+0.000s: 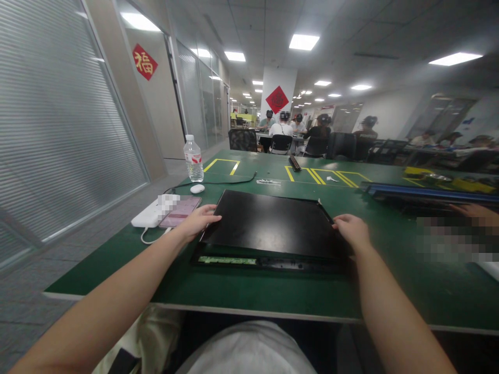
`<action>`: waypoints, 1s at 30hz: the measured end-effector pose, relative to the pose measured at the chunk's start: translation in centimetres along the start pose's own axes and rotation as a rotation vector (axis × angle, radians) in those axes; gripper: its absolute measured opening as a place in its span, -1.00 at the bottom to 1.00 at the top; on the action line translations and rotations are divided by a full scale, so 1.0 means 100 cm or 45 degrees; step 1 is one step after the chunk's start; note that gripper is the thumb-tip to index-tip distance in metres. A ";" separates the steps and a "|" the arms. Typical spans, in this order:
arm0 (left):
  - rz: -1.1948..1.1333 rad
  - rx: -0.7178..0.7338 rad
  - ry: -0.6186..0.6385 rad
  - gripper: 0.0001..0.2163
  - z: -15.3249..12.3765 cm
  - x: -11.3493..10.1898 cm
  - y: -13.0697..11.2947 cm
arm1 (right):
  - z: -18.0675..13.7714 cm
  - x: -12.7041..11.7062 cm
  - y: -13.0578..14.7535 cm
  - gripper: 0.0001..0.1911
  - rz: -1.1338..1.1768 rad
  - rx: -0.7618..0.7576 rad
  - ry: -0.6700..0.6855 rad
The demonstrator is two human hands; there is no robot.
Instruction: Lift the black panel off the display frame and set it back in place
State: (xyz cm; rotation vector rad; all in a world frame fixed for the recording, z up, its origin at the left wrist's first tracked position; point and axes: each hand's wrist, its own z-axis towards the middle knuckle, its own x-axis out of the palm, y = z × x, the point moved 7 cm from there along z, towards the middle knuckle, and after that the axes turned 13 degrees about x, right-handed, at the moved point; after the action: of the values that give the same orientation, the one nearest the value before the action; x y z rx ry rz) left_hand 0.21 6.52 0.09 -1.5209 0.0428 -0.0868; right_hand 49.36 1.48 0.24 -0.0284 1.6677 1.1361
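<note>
A flat black panel (273, 223), like a monitor screen lying face down, rests on the green table (117, 259) in front of me. A strip with a green circuit board (228, 260) shows along its near edge. My left hand (198, 221) grips the panel's left edge with curled fingers. My right hand (353, 232) holds the right edge the same way. Both forearms reach in from the bottom of the view.
A phone (180, 211) and a white power strip (148, 215) lie left of the panel. Behind them are a white mouse (197, 188) and a water bottle (193, 158). Another person's hand (473, 210) rests at the right by a blue-edged panel (429, 195). People sit at far tables.
</note>
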 end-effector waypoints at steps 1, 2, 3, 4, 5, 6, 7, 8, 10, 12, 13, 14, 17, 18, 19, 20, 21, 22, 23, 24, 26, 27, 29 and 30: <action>0.001 -0.001 -0.006 -0.56 0.000 0.000 0.000 | 0.000 0.000 0.000 -0.77 0.002 0.003 0.001; 0.002 -0.004 -0.008 -0.56 0.000 0.000 0.001 | 0.000 0.000 0.000 -0.77 0.003 0.007 0.002; 0.003 -0.004 -0.010 -0.57 0.001 -0.001 0.001 | -0.001 0.000 0.000 -0.77 0.006 0.008 0.004; 0.007 -0.004 -0.009 -0.57 0.001 -0.001 0.002 | -0.001 0.000 0.000 -0.78 0.009 0.006 0.005; 0.013 0.000 -0.007 -0.57 0.001 -0.001 0.002 | 0.000 0.000 0.000 -0.78 0.013 0.001 0.004; 0.021 0.004 -0.001 -0.57 0.001 -0.001 0.002 | 0.000 0.000 0.000 -0.79 0.016 -0.006 0.001; 0.030 0.007 0.007 -0.57 0.002 -0.002 0.003 | 0.000 0.000 0.000 -0.79 0.018 -0.013 -0.005; 0.034 0.008 0.016 -0.57 0.002 -0.002 0.003 | 0.001 0.000 -0.001 -0.80 0.020 -0.015 -0.009; 0.032 0.010 0.029 -0.55 0.002 -0.002 0.004 | 0.003 0.001 -0.002 -0.80 0.021 -0.009 -0.002; 0.025 0.008 0.027 -0.54 0.003 -0.003 0.005 | 0.004 0.002 -0.003 -0.80 0.022 -0.005 0.016; 0.020 0.006 0.024 -0.53 0.003 -0.003 0.005 | 0.004 0.003 -0.003 -0.79 0.019 -0.004 0.022; 0.012 0.005 0.017 -0.53 0.003 -0.003 0.005 | 0.004 0.003 -0.003 -0.78 0.014 -0.004 0.024; -0.048 0.014 -0.018 -0.56 0.003 -0.002 0.005 | 0.002 0.001 -0.001 -0.74 -0.008 -0.012 0.007; -0.077 0.026 -0.026 -0.58 0.003 -0.001 0.004 | 0.002 0.001 0.000 -0.73 -0.009 -0.015 0.000; -0.106 0.039 -0.033 -0.60 0.003 -0.001 0.004 | 0.001 0.000 0.000 -0.73 -0.006 -0.018 -0.005; -0.134 0.052 -0.038 -0.61 0.004 0.000 0.003 | 0.000 0.000 0.001 -0.72 0.000 -0.019 -0.008; -0.156 0.066 -0.041 -0.62 0.004 0.000 0.003 | 0.000 0.000 0.001 -0.72 0.007 -0.016 -0.009; -0.172 0.079 -0.041 -0.61 0.005 0.000 0.002 | 0.000 0.000 0.001 -0.72 0.014 -0.011 -0.009; -0.182 0.095 -0.038 -0.60 0.005 0.000 0.002 | 0.000 0.000 0.001 -0.72 0.020 -0.008 -0.010; -0.186 0.113 -0.031 -0.59 0.006 0.000 0.001 | -0.001 0.000 0.001 -0.73 0.024 -0.006 -0.009; -0.156 0.149 -0.018 -0.56 0.008 -0.002 0.001 | -0.001 0.000 0.001 -0.73 0.035 -0.007 -0.012; -0.121 0.160 -0.024 -0.55 0.008 -0.004 0.001 | -0.001 0.000 0.001 -0.73 0.042 -0.010 -0.011; -0.029 0.162 -0.058 -0.51 0.009 -0.009 0.002 | -0.001 0.000 0.000 -0.70 0.061 -0.008 -0.002; 0.016 0.155 -0.075 -0.49 0.009 -0.011 0.003 | -0.001 0.000 0.000 -0.68 0.071 -0.003 0.006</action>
State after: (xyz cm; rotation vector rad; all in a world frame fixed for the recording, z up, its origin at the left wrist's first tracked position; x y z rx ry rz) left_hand -0.77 7.50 -0.18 -1.4005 0.0002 -0.0337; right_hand 49.28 1.44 0.20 0.0143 1.6809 1.1807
